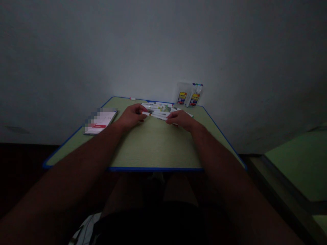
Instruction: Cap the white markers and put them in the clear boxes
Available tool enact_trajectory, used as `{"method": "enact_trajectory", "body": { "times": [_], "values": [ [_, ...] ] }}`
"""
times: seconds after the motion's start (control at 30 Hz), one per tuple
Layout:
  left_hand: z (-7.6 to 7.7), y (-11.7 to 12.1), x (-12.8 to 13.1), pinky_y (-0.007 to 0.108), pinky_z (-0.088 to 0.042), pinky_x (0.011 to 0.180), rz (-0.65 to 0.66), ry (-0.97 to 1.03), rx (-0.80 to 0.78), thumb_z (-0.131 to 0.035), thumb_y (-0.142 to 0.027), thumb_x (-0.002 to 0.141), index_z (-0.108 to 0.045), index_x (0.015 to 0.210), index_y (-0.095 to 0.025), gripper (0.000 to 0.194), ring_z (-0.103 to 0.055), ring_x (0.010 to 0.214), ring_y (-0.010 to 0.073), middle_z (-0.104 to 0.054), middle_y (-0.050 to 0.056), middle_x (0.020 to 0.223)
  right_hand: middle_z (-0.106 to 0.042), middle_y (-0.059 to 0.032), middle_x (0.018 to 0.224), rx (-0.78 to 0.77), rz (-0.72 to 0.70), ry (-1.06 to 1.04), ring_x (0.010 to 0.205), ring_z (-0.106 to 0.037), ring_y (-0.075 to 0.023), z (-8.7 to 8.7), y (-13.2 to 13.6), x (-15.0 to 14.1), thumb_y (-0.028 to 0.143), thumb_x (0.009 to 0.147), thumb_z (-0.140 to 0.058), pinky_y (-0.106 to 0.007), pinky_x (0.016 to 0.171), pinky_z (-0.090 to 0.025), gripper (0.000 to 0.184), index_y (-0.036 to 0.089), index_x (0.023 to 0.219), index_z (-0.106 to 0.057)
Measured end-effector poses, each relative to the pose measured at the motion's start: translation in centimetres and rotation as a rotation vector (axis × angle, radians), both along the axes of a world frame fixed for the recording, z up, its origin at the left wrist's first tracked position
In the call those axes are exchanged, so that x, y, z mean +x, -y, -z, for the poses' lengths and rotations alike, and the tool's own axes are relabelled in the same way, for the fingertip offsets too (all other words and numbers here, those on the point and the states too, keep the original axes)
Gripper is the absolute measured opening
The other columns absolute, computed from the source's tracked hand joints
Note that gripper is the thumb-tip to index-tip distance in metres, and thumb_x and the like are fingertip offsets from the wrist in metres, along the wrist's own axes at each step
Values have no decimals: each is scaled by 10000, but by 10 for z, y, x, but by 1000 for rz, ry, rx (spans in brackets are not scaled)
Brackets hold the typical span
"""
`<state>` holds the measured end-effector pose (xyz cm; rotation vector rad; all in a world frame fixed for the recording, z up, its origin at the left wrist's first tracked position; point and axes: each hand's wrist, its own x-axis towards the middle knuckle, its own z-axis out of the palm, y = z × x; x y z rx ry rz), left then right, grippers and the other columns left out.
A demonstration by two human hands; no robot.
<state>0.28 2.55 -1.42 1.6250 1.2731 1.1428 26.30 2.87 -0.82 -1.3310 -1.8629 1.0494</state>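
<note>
Both my hands rest on a small green table (153, 149) with a blue rim. Between them lies a white marker (156, 116). My left hand (131, 116) pinches its left end, where a red cap shows. My right hand (181, 119) is closed around its right end. Just behind the hands lies a loose pile of several white markers (158, 107) with coloured caps.
A phone (100, 120) with a lit screen lies at the table's left. Two clear marker packs (189, 94) lean against the grey wall at the back right. A single marker (132, 99) lies on the far edge. Another green surface (298, 163) is at the right.
</note>
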Motion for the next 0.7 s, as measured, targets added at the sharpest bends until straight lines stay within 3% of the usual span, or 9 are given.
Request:
{"method": "enact_trajectory", "body": {
  "times": [0.7],
  "values": [
    [-2,7,7,253,-402,530,104,-74,35,-715,-112,679,-644,857,-188,207,-514,557,109,-566,-32,664,-596,14,597,-1,-50,34,502,-467,-86,0,0,0,304,685,-784,-241,487,-355,205,136,796,-744]
  ]
}}
